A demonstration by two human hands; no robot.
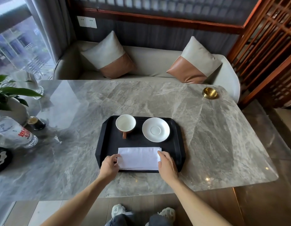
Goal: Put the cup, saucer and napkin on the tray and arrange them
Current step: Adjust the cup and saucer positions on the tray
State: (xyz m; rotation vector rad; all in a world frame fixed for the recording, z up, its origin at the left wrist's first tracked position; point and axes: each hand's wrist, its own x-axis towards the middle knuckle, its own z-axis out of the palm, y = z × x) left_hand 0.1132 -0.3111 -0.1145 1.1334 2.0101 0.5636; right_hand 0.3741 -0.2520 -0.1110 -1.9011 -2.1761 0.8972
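Both hands (pixel 138 163) flank napkin (pixel 139 158) (fingers curled).

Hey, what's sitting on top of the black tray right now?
On the black tray sit a white-lined cup, an empty white saucer beside it, and a folded white napkin nearer the person. Both hands cover the napkin's side edges and the tray beneath.

Both forearms bare and extended forward, left hand (pixel 109 165) and right hand (pixel 166 163) palm-down, set level with each other, a gap between them, fingers (pixel 161 154) loosely curled and pointing inward, wrists straight, no sleeves visible.
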